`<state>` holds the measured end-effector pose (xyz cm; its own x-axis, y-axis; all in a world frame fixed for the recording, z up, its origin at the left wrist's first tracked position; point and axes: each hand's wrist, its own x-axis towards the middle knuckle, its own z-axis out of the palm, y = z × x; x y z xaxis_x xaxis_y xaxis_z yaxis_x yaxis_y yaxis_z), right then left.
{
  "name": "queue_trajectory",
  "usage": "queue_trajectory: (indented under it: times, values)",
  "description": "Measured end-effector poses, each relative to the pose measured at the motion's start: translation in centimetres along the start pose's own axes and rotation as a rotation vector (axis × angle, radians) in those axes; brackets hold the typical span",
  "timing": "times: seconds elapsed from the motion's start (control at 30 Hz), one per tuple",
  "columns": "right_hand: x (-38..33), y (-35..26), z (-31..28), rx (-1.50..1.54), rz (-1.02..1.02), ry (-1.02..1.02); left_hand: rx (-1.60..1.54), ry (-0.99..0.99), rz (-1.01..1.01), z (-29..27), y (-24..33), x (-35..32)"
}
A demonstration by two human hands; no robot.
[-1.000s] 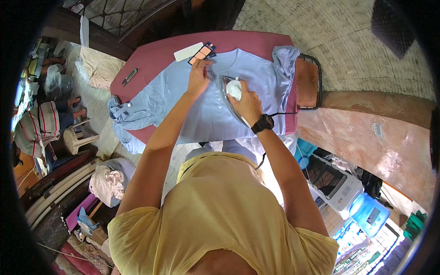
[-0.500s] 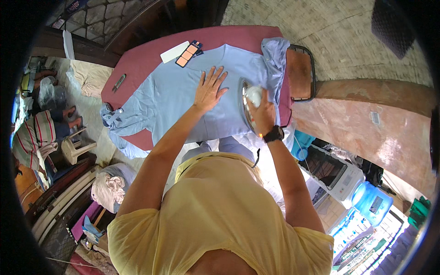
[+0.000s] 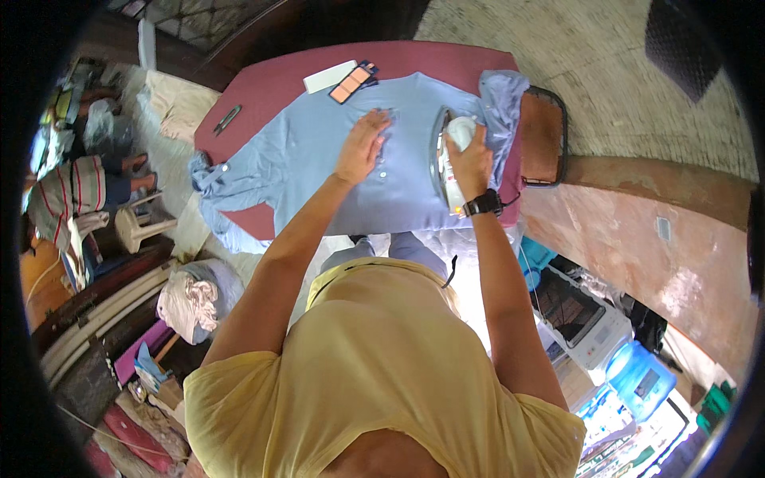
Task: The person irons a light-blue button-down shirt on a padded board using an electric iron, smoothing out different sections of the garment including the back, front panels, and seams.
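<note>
A light blue button-up shirt (image 3: pixel 335 195) lies spread over a maroon-covered ironing board (image 3: pixel 263 76). My left hand (image 3: pixel 362 150) rests on the middle of the shirt, its fingers loosely together and slightly bent over the cloth, with small buttons beside it. On the right side of the shirt, my right hand (image 3: pixel 470 163) is wrapped around the handle of a clothes iron (image 3: pixel 448 179), whose soleplate is down against the cloth. A sleeve (image 3: pixel 506 103) is bunched up at the right, and the other sleeve (image 3: pixel 219 177) hangs over the left edge.
Toward the board's far edge lie a white box (image 3: pixel 329 76) and a dark case with peach panels (image 3: pixel 351 84). Small thread snippers (image 3: pixel 227 119) are at the left. A metal-framed iron rest (image 3: pixel 543 135) extends right. A stool (image 3: pixel 143 227) and bundled cloth (image 3: pixel 191 299) stand left.
My left hand's fingers have drawn together from a spread, flat pose. The iron has shifted slightly toward the bunched sleeve. The whole view has moved, so the board appears further right.
</note>
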<state>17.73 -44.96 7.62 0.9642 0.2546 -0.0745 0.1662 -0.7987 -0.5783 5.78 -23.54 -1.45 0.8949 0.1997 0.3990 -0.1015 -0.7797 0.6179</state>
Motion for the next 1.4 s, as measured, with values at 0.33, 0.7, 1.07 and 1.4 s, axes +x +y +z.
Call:
queue_trajectory:
  times: [0.33,0.7,1.07,1.4]
  values:
    - [-3.6,-9.7,2.4,0.389,-0.198,-0.318,0.493,0.159,-0.555,-15.9,-12.0,-8.1]
    - [-13.6,-17.5,14.0,0.173,-0.293,-0.386,0.368,0.023,-0.734,-17.2,-15.0,-6.8]
    - [-8.6,-19.4,16.3,0.389,-0.339,-0.305,0.165,0.103,-0.838,-17.2,-17.5,-6.5]
    - [-4.7,-20.5,17.6,0.34,-0.463,-0.239,0.075,0.014,-0.842,-17.4,-18.6,-7.1]
